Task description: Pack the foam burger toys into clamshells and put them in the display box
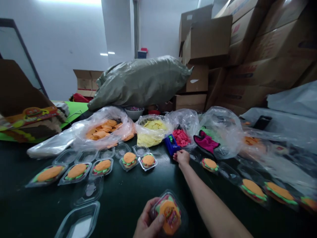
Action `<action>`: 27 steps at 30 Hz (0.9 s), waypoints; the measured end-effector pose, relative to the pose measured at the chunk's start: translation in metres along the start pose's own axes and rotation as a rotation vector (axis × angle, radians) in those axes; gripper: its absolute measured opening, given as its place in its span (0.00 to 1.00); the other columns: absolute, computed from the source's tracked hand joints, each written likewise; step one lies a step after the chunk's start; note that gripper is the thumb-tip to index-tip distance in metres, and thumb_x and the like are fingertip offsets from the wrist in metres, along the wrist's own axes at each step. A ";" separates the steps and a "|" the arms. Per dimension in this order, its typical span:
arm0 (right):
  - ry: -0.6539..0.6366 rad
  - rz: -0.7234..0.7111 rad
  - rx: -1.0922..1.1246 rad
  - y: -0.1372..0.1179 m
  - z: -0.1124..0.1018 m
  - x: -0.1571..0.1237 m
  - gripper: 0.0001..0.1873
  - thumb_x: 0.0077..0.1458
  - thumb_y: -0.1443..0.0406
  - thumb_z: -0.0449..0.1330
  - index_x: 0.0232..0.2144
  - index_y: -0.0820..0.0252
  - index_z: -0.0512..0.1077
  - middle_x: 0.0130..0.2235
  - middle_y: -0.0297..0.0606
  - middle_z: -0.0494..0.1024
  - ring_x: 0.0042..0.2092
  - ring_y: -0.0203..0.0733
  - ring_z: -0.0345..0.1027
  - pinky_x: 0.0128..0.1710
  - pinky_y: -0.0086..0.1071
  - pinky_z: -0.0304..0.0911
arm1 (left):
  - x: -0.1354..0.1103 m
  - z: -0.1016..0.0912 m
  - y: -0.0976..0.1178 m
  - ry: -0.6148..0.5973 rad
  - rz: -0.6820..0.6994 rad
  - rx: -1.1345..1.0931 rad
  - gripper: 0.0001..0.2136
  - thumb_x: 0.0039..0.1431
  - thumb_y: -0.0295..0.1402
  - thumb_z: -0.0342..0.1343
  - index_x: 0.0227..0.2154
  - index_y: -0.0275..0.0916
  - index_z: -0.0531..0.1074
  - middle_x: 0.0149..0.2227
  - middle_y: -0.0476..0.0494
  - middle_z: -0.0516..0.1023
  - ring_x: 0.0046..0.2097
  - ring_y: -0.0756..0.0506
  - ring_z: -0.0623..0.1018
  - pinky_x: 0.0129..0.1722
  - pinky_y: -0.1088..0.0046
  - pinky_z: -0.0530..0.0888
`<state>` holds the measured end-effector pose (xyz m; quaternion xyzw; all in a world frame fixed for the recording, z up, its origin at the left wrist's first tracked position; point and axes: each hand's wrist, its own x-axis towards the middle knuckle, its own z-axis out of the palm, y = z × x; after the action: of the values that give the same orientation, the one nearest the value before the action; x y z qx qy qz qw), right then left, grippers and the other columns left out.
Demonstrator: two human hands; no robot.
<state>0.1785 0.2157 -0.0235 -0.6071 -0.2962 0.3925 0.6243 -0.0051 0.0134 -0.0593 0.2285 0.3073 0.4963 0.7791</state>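
My left hand (149,220) is closed on the near left edge of a clear plastic box (182,216), tilted up at the bottom middle. Inside that box sits a toy burger (170,216) with an orange bun, and a printed burger picture shows on its top. Farther off, my right hand (182,157) has its fingers pinched at the front end of a blue tape dispenser (170,144). The clear tape between those fingertips is hardly visible. Left of the dispenser, an open clear box (148,161) holds another burger, with several more boxed burgers in that row.
Behind the boxes lie plastic bags of orange pieces (104,129), yellow pieces (155,125) and red pieces (182,137). A magenta cloth (206,142) rests by a clear bag. An empty clear box (79,221) stands at lower left. Cardboard boxes (260,72) are stacked behind, right of a large sack (143,82).
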 end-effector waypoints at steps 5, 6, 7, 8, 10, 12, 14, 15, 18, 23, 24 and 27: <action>-0.081 0.102 0.018 -0.003 -0.010 -0.014 0.11 0.63 0.61 0.57 0.42 0.63 0.70 0.37 0.35 0.75 0.31 0.34 0.70 0.29 0.30 0.69 | -0.019 0.021 0.020 0.103 0.021 -0.023 0.33 0.47 0.37 0.67 0.54 0.42 0.58 0.50 0.34 0.74 0.44 0.34 0.80 0.37 0.62 0.77; -0.117 0.115 0.030 -0.003 -0.018 -0.024 0.10 0.63 0.61 0.57 0.40 0.64 0.70 0.34 0.33 0.74 0.29 0.33 0.69 0.27 0.29 0.68 | -0.021 0.023 0.022 0.092 0.037 -0.023 0.31 0.49 0.36 0.66 0.54 0.41 0.59 0.50 0.34 0.74 0.45 0.35 0.79 0.36 0.63 0.77; -0.165 0.123 0.046 -0.004 -0.028 -0.038 0.10 0.63 0.61 0.57 0.37 0.64 0.70 0.31 0.31 0.73 0.27 0.32 0.67 0.26 0.28 0.67 | -0.023 0.023 0.023 0.073 0.056 -0.025 0.29 0.50 0.36 0.65 0.53 0.41 0.60 0.51 0.34 0.74 0.45 0.35 0.79 0.37 0.64 0.77; -0.223 0.126 0.066 -0.006 -0.041 -0.054 0.10 0.62 0.61 0.58 0.34 0.64 0.70 0.28 0.29 0.72 0.25 0.31 0.65 0.25 0.27 0.66 | -0.024 0.023 0.023 0.055 0.072 -0.024 0.27 0.51 0.35 0.64 0.52 0.40 0.60 0.51 0.34 0.74 0.46 0.35 0.79 0.37 0.64 0.77; -0.366 0.120 0.110 -0.010 -0.074 -0.093 0.12 0.58 0.60 0.62 0.28 0.62 0.69 0.23 0.27 0.69 0.23 0.31 0.63 0.26 0.28 0.64 | -0.026 0.023 0.022 0.031 0.091 -0.010 0.24 0.53 0.35 0.62 0.51 0.40 0.62 0.50 0.36 0.74 0.46 0.36 0.79 0.36 0.65 0.77; -0.499 0.110 0.141 -0.012 -0.108 -0.137 0.15 0.51 0.57 0.67 0.25 0.62 0.69 0.21 0.28 0.69 0.23 0.33 0.63 0.26 0.28 0.62 | -0.028 0.025 0.019 0.025 0.098 0.024 0.22 0.53 0.35 0.61 0.50 0.40 0.63 0.48 0.36 0.75 0.43 0.37 0.79 0.32 0.67 0.77; -0.585 0.110 0.160 -0.009 -0.135 -0.176 0.17 0.47 0.56 0.69 0.25 0.61 0.70 0.19 0.29 0.69 0.22 0.33 0.62 0.25 0.28 0.60 | -0.030 0.030 0.017 0.025 0.097 0.062 0.21 0.53 0.35 0.61 0.49 0.39 0.63 0.46 0.37 0.76 0.41 0.38 0.80 0.28 0.70 0.76; -0.621 0.110 0.173 -0.006 -0.144 -0.192 0.16 0.47 0.56 0.69 0.25 0.61 0.70 0.19 0.29 0.69 0.22 0.32 0.62 0.25 0.28 0.59 | -0.031 0.033 0.015 0.028 0.093 0.077 0.22 0.52 0.35 0.62 0.48 0.39 0.64 0.46 0.37 0.76 0.40 0.38 0.80 0.27 0.70 0.76; -0.662 0.080 0.228 0.007 -0.156 -0.226 0.14 0.53 0.56 0.66 0.27 0.60 0.69 0.19 0.28 0.69 0.22 0.32 0.61 0.25 0.27 0.57 | -0.036 0.045 0.009 0.055 0.102 0.082 0.22 0.51 0.34 0.63 0.48 0.40 0.63 0.46 0.37 0.76 0.42 0.38 0.80 0.29 0.68 0.77; -0.632 0.033 0.246 0.022 -0.148 -0.242 0.14 0.56 0.56 0.63 0.27 0.59 0.68 0.21 0.28 0.69 0.23 0.32 0.61 0.26 0.26 0.57 | -0.044 0.062 0.001 0.086 0.156 0.038 0.20 0.51 0.33 0.63 0.47 0.42 0.65 0.46 0.41 0.77 0.42 0.40 0.80 0.37 0.62 0.78; -0.624 0.023 0.222 0.022 -0.147 -0.242 0.15 0.56 0.55 0.63 0.27 0.59 0.69 0.21 0.28 0.69 0.23 0.32 0.61 0.26 0.26 0.58 | -0.046 0.065 0.000 0.083 0.168 0.041 0.20 0.52 0.33 0.63 0.47 0.42 0.66 0.46 0.41 0.76 0.42 0.41 0.79 0.37 0.61 0.78; -0.585 -0.010 0.139 0.019 -0.143 -0.237 0.17 0.53 0.53 0.64 0.25 0.60 0.69 0.20 0.29 0.70 0.23 0.32 0.61 0.26 0.26 0.58 | -0.049 0.071 -0.001 0.076 0.216 0.082 0.19 0.52 0.33 0.63 0.47 0.42 0.67 0.47 0.42 0.76 0.43 0.41 0.78 0.38 0.63 0.78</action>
<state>0.1750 -0.0616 -0.0296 -0.4226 -0.4388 0.5670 0.5545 0.0299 -0.0356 0.0024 0.2729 0.3301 0.5729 0.6988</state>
